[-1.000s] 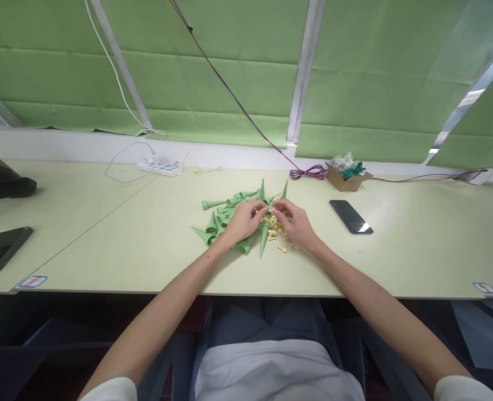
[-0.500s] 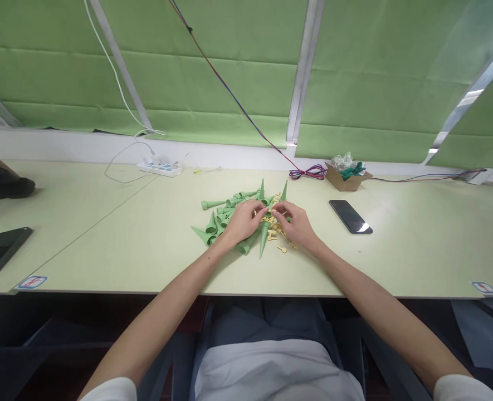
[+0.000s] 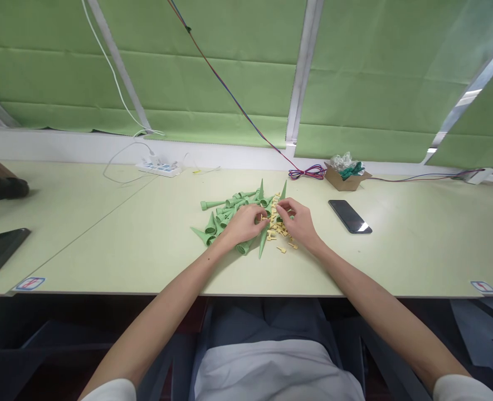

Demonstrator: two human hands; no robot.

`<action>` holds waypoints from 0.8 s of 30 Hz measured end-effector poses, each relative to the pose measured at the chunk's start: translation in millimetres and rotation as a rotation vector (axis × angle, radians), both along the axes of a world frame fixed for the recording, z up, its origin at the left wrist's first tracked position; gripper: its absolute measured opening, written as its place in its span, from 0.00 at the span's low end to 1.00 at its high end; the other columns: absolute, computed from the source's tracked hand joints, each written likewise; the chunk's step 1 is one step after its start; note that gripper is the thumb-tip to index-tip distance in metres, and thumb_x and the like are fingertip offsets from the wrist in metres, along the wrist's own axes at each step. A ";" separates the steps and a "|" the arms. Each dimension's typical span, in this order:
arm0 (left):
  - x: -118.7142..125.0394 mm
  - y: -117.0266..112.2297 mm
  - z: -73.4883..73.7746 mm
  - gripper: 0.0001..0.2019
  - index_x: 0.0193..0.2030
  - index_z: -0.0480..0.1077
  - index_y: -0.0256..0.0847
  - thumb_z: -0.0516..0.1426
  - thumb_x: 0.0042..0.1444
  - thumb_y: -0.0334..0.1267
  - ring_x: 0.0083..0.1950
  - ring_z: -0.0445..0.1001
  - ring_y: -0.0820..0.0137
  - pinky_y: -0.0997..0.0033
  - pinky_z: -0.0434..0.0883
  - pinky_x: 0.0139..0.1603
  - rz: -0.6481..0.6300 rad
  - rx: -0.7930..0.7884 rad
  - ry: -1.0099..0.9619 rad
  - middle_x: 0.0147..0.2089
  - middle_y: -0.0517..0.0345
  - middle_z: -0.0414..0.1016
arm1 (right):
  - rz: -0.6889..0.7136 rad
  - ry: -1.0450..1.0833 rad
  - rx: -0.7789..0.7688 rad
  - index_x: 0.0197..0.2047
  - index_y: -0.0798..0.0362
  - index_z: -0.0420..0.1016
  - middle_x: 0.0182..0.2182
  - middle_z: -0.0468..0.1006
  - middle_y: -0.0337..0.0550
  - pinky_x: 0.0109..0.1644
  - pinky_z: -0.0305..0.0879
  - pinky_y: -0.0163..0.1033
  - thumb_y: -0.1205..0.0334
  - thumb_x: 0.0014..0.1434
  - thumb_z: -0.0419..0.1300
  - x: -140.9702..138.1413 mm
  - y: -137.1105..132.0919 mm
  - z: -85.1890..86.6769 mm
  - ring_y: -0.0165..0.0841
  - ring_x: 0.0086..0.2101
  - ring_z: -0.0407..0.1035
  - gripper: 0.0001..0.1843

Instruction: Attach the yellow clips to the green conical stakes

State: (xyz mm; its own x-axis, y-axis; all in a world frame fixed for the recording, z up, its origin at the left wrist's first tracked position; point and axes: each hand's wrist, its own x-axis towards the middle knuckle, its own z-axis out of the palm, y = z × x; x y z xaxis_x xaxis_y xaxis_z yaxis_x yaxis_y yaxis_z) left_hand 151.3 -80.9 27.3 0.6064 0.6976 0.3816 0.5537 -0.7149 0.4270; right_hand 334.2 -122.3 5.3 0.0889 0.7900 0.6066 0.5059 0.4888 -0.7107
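Note:
My left hand rests over the right side of a heap of hollow green plastic spikes. Its thumb and fingers are pinched together, and I cannot make out what is between them. One spike points toward me just below its fingertips. My right hand hovers at the small yellow plastic pegs, fingers curled and thumb close to the index finger. Anything in that pinch is too small to tell. A few loose yellow pegs lie nearer the table edge.
A black phone lies to the right on the table. Behind it stands a small cardboard box with plastic wrap, beside coiled wire. A power strip sits at the back left, a black tray at far left.
My hands were nearly touching over the pile. Now the right hand has moved slightly right, leaving a gap with yellow pegs showing. The left hand has barely moved.

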 end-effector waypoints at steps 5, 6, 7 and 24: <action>0.0 0.3 -1.1 0.12 0.36 0.76 0.40 0.58 0.59 0.46 0.34 0.71 0.65 0.66 0.63 0.35 -0.023 0.001 0.054 0.33 0.56 0.73 | -0.003 -0.003 -0.004 0.38 0.52 0.74 0.34 0.79 0.44 0.37 0.68 0.39 0.54 0.63 0.57 0.2 0.9 -0.3 0.34 0.33 0.71 0.11; 0.2 0.2 -1.4 0.12 0.36 0.76 0.40 0.58 0.59 0.46 0.34 0.71 0.65 0.66 0.63 0.35 -0.028 0.006 0.064 0.33 0.56 0.73 | -0.002 -0.003 -0.004 0.37 0.52 0.74 0.34 0.79 0.44 0.37 0.68 0.39 0.54 0.63 0.57 0.3 1.0 -0.4 0.34 0.33 0.71 0.11; 0.3 -0.1 -1.6 0.12 0.36 0.76 0.40 0.58 0.59 0.46 0.35 0.71 0.65 0.66 0.63 0.35 -0.033 0.012 0.074 0.34 0.55 0.74 | -0.001 -0.003 -0.004 0.37 0.52 0.74 0.34 0.79 0.44 0.37 0.68 0.39 0.54 0.63 0.57 0.3 1.0 -0.5 0.34 0.33 0.71 0.11; -3.0 1.1 0.4 0.08 0.37 0.72 0.41 0.56 0.61 0.42 0.37 0.71 0.65 0.64 0.67 0.40 -0.050 -0.007 -0.010 0.38 0.55 0.70 | -0.036 0.021 -0.017 0.37 0.52 0.74 0.32 0.79 0.43 0.35 0.66 0.38 0.54 0.63 0.57 -1.2 -1.3 1.9 0.33 0.31 0.71 0.11</action>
State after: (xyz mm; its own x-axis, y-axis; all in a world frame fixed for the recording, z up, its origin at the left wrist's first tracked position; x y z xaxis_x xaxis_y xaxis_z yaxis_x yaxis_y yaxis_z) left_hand 148.2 -79.8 27.7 0.6370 0.6690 0.3829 0.5127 -0.7387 0.4376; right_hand 333.0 -123.6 7.2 0.1302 0.7962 0.5909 0.5076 0.4584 -0.7295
